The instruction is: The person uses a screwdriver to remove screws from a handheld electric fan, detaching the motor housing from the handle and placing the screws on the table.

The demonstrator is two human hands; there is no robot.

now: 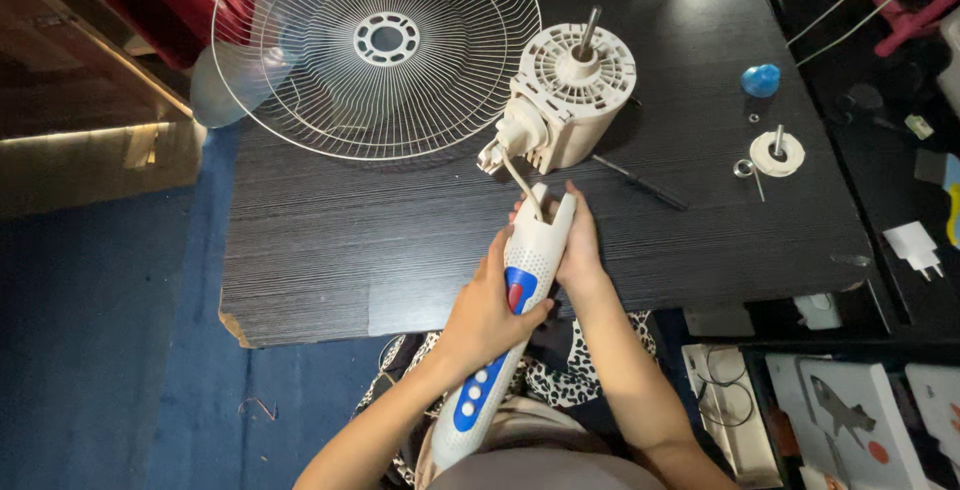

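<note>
A white fan neck with a blue button panel [500, 350] slants from my lap up onto the dark table [330, 250]. My left hand [485, 310] wraps around its middle. My right hand [580, 245] grips its forked upper end. A thin cable runs from that end to the cream fan motor housing [565, 95], which stands on the table with its metal shaft pointing up.
A white wire fan grille [375, 50] lies at the back left over a pale blue blade. A black screwdriver [640, 182], a blue cap [761, 80], a white round part [777, 153] and a small ring sit to the right. Boxes and a charger lie beyond the table's right edge.
</note>
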